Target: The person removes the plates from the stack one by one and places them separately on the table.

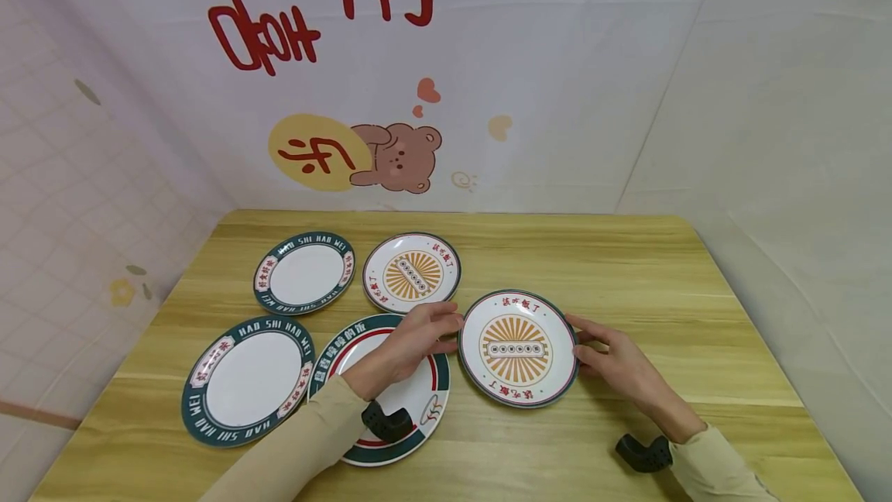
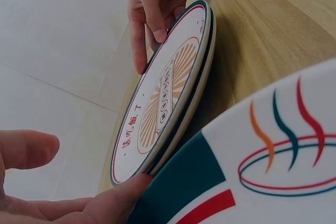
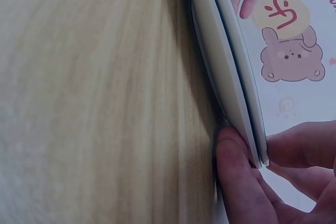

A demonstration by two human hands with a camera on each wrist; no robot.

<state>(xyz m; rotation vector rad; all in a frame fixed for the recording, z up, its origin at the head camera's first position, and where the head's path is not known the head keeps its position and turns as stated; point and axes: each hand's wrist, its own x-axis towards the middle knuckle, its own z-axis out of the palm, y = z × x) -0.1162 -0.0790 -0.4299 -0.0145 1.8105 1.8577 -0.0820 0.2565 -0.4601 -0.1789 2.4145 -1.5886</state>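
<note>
In the head view, a small white plate (image 1: 517, 378) with an orange sunburst print lies between my hands. The wrist views reveal a second plate (image 3: 226, 66) stacked beneath it. My right hand (image 1: 616, 366) pinches the stack's right rim, with one digit above and another below. My left hand (image 1: 414, 339) is at the left rim; one finger touches the edge, while the thumb (image 2: 31, 149) stands away from it. Below the left forearm lies a large green-rimmed plate (image 1: 390, 452), partly hidden. Whether the stack touches the table cannot be told.
A second sunburst plate (image 1: 439, 269) lies behind my left hand. Two green-rimmed plates (image 1: 304, 276) lie at the left, one behind the other. The wooden table (image 1: 669, 293) meets a printed cloth backdrop (image 1: 543, 84). Black bands (image 1: 643, 454) sit at both wrists.
</note>
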